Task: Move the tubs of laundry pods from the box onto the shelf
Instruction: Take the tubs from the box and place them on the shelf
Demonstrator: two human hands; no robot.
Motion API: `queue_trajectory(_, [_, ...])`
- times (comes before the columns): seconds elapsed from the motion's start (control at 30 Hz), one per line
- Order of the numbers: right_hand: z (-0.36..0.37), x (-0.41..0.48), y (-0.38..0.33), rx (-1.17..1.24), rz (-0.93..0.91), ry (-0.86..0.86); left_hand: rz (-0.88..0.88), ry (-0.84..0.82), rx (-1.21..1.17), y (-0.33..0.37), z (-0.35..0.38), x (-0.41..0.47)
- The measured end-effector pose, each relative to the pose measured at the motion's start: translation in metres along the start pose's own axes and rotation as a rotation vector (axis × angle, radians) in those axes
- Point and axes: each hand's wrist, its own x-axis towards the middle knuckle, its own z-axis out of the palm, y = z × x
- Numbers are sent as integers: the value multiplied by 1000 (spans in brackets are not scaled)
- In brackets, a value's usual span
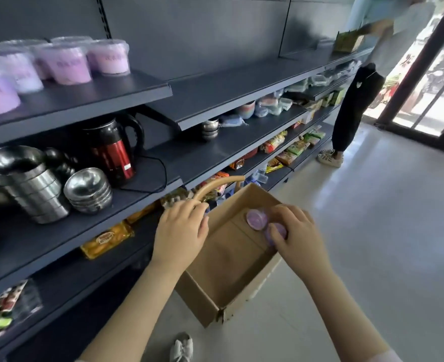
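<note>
In the lower middle of the frame, the right hand [298, 237] closes its grip around a purple tub [278, 231] inside the cardboard box [231, 257], just beside a second tub [257, 218], while the left hand [181, 231] curls its fingers over the box's left rim.

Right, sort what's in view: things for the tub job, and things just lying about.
Job:
box
gripped tub, in the right hand
second tub beside it
left hand at the box flap
shelved tubs
top shelf

Lying about:
kettle
steel bowls
steel pots
snack packs
another person further along
</note>
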Motion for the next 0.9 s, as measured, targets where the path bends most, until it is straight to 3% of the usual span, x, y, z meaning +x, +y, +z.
queue_trajectory(0.47, [145, 32, 103, 133, 489, -294, -39, -559, -117, -31, 172, 19])
queue_trajectory(0.63, [196, 61, 147, 212, 636, -276, -3, -693, -146, -48, 240, 49])
queue_trajectory(0.9, [315, 112, 251, 361, 941, -169, 88, -755, -154, -53, 394, 99])
